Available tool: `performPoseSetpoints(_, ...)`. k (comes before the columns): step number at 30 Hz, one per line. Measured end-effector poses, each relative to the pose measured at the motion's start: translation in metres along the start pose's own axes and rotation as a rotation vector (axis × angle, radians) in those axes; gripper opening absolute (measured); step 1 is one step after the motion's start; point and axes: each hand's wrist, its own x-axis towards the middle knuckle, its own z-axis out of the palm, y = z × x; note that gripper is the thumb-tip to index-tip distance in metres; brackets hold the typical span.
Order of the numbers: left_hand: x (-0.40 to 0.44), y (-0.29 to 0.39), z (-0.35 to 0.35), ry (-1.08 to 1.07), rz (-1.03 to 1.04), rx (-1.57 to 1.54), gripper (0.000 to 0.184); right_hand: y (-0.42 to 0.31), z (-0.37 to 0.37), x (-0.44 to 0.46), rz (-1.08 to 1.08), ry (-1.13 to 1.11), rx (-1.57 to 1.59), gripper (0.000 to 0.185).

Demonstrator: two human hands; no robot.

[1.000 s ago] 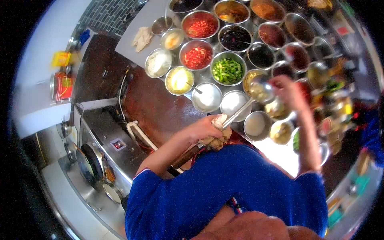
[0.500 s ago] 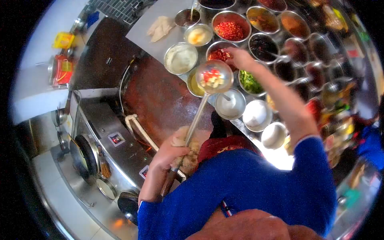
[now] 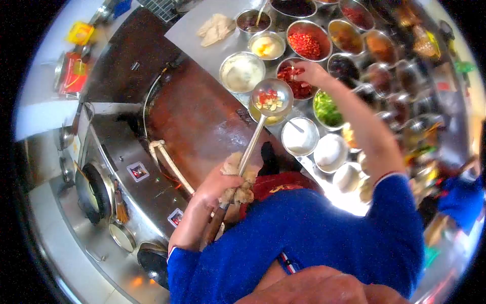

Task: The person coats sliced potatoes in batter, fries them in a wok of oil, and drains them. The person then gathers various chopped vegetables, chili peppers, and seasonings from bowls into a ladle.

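My left hand (image 3: 215, 188) is closed around the long handle of a metal ladle (image 3: 249, 144), with a crumpled beige cloth (image 3: 242, 194) bunched at the grip. Chopped red and pale yellow pieces (image 3: 269, 100) lie in the ladle's bowl, which is held up beside the seasoning containers. My right hand (image 3: 310, 73) reaches into a metal bowl of dark red chili pieces (image 3: 298, 91), just beyond the ladle. Its fingers are bent down among the chilies, and whatever is between them is hidden.
Around the ladle stand metal bowls of chopped red chili (image 3: 307, 45), chopped greens (image 3: 328, 109) and white powder (image 3: 299, 137). To the left are a wide reddish-brown cooking surface (image 3: 202, 109) and a steel counter edge (image 3: 132, 202). Another person's blue sleeve (image 3: 460, 202) shows at right.
The view has shifted slightly, moving the bowls to the right in it. My right hand stays at the dark red chili bowl, while the ladle remains in my left hand.
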Motion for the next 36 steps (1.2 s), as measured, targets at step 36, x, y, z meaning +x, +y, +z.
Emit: performPoseSetpoints(36,-0.041,-0.059,0.02,0.029,0.451,-0.673,0.034,-0.049,0.106,-0.227,-0.332,-0.163,0.108,0.016)
